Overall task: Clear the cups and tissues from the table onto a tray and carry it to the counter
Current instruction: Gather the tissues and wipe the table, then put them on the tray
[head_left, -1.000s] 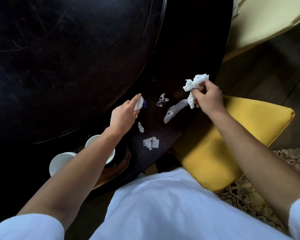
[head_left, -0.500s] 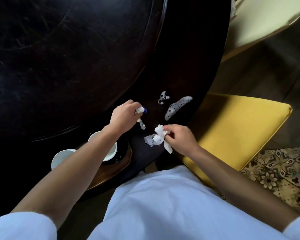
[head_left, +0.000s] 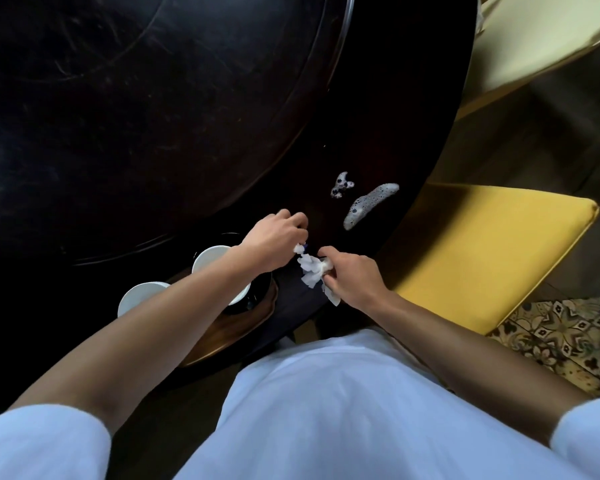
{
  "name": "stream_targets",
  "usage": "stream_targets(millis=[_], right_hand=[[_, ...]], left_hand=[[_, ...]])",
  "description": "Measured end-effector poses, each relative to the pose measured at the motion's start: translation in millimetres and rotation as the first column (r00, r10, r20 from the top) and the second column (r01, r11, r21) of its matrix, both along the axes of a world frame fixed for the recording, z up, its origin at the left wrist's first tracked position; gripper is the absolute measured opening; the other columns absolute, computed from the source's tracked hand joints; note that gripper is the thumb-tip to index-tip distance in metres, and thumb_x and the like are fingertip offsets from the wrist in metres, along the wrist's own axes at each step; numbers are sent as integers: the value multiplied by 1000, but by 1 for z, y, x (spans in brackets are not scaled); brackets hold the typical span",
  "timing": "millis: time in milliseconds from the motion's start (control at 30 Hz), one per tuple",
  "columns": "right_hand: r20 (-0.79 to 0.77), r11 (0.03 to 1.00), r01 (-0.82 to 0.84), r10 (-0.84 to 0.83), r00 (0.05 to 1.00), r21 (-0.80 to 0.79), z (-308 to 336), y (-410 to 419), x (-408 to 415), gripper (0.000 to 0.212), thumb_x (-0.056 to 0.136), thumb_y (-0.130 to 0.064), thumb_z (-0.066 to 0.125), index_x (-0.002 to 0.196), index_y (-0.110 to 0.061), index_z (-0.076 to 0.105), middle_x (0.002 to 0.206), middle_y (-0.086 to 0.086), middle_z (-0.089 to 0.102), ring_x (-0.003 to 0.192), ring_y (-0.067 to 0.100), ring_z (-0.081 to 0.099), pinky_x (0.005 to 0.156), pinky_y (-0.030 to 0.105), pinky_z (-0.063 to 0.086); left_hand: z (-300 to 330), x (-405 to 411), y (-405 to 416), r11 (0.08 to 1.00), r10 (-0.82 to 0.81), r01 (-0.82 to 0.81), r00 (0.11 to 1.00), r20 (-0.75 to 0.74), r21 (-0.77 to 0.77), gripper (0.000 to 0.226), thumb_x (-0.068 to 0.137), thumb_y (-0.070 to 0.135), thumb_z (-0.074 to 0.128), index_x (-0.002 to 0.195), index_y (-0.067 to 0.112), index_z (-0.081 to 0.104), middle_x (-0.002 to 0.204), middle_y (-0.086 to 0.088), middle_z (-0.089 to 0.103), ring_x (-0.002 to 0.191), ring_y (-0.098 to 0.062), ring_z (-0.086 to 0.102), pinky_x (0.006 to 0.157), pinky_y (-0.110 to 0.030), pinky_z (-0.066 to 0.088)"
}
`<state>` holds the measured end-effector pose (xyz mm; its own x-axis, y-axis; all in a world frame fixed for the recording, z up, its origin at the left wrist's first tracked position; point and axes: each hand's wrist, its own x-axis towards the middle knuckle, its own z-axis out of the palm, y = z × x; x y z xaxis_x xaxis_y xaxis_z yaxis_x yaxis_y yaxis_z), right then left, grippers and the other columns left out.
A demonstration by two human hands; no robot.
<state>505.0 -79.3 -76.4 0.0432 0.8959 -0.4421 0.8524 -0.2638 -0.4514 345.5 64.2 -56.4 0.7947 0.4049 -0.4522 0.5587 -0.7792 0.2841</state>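
While both hands gather litter near the dark tabletop's (head_left: 222, 116) front edge, the right hand (head_left: 352, 277) grips crumpled white tissues (head_left: 309, 270), the left hand (head_left: 274, 240) pinches a scrap, probably for the wooden tray (head_left: 243, 323) beside them.

I am counting two white cups (head_left: 211, 260) (head_left: 139, 296), one wooden tray (head_left: 236, 323), two foam patches (head_left: 370, 204) (head_left: 341, 184), two yellow chair seats (head_left: 492, 251) (head_left: 534, 39), two hands (head_left: 274, 240) (head_left: 352, 277) and one tissue wad (head_left: 310, 271).

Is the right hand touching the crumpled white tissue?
Touching. The head view shows the right hand with its fingers curled round the crumpled white tissue.
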Motion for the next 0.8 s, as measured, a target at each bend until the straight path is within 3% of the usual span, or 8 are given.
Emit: stream_targets(millis=[100,200,367,467,567,700,800], right_hand=[[53,1000,-14,15,998,-12,-1,2,-3,24,92,-34,63,113,-24,60,88,-2,72,84,24,70,68,35,52],[68,999,-1,3,998,-34,-3,2,-5,24,92,-35,62,112,-22,63,91,1,73,87,25,70,71,36,53],[-34,981,185,-187,982,-48,3,-6,6,25,88,-30,66,111,-20,67,88,1,73,85,24,69,71,36,54],[-125,950,313,-311,942,3,12,-10,14,18,83,-27,69,100,-22,69,78,-5,70,77,20,68,68,38,55],[-277,918,395,-371,887,36,32,-6,20,11,83,-26,73,93,-23,71,75,-8,69,71,14,67,65,41,57],[-441,922,387,-345,829,6,65,9,18,11,85,-17,75,91,-24,69,75,-5,67,65,16,69,60,42,61],[-514,931,365,-307,801,13,88,17,10,28,85,-7,74,85,-34,65,74,3,65,63,22,70,56,41,62]], left_hand=[[-1,9,-4,996,-77,79,996,-34,44,26,97,9,56,120,18,64,128,-1,53,103,-23,55,85,-35,51],[-3,13,-2,996,-79,80,997,-11,38,25,96,6,57,118,15,63,118,-3,57,102,-24,57,85,-37,53],[3,4,7,983,182,-175,973,142,-59,14,91,6,62,101,14,67,104,-3,60,98,-27,62,74,-41,53],[17,-10,8,917,397,-371,884,246,-149,12,87,9,72,98,13,70,103,-1,63,94,-23,63,73,-35,48],[40,-31,-4,809,587,-543,725,362,-225,18,84,8,79,100,12,72,101,3,64,87,-17,63,72,-29,48],[71,-65,-40,699,689,-659,518,508,-277,18,84,4,81,100,7,71,98,3,65,82,-5,59,76,-11,45],[87,-93,-72,648,716,-708,443,539,-279,19,85,0,79,101,5,70,99,4,62,88,4,58,78,-8,40]])
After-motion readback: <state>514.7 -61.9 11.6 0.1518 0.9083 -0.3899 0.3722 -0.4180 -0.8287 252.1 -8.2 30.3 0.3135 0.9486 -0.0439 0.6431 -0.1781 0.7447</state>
